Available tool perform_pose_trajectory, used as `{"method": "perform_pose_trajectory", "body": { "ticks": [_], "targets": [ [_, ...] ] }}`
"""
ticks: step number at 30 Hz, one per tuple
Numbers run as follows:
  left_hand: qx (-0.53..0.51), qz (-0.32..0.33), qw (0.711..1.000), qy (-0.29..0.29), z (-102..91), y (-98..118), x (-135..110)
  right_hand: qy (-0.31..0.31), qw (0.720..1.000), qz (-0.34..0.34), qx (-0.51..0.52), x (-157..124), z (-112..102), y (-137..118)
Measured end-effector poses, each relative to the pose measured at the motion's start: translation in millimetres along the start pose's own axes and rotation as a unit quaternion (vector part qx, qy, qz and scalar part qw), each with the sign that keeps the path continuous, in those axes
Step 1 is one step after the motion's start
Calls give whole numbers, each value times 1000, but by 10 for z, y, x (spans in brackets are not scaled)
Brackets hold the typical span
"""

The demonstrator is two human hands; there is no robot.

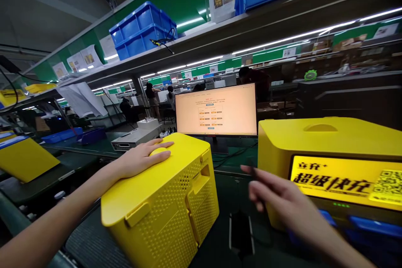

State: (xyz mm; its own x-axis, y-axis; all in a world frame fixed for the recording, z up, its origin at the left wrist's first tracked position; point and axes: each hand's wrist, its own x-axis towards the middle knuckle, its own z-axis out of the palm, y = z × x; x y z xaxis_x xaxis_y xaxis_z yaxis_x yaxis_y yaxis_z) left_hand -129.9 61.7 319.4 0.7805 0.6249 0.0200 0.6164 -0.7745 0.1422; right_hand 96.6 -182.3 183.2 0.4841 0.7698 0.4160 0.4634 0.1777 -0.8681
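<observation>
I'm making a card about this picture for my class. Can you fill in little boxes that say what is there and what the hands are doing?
place: factory workbench under a shelf
left hand: lies flat on top of the yellow perforated box
right hand: open, blurred, in the air between the two boxes, holds nothing
right side: yellow box with a lit sign
behind: monitor switched on
above: blue crates on the shelf
others: people far back

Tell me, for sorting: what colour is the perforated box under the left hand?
Yellow all over, clearest in the head view: perforated box, left hand on top.
</observation>
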Motion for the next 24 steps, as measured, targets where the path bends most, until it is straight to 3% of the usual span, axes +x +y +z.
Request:
{"method": "perform_pose_trajectory", "body": {
  "ticks": [2,5,9,20,22,24],
  "targets": [
    [-2,13,1000,0,-2,4,-6,-27,988,-123,-91,170,350,-12],
    [-4,24,1000,-4,-4,21,-14,-9,939,-280,-202,286,726,59],
    [-7,10,1000,-3,-3,33,-13,37,899,-349,-262,297,892,145],
    [3,12,1000,-8,22,-37,33,75,866,-345,-354,369,1049,-3],
    [3,2,1000,-11,24,-58,55,40,878,-315,-358,448,1085,2],
    [8,-19,1000,-11,13,-71,80,-30,918,-230,-322,575,1075,8]
  ]
}}
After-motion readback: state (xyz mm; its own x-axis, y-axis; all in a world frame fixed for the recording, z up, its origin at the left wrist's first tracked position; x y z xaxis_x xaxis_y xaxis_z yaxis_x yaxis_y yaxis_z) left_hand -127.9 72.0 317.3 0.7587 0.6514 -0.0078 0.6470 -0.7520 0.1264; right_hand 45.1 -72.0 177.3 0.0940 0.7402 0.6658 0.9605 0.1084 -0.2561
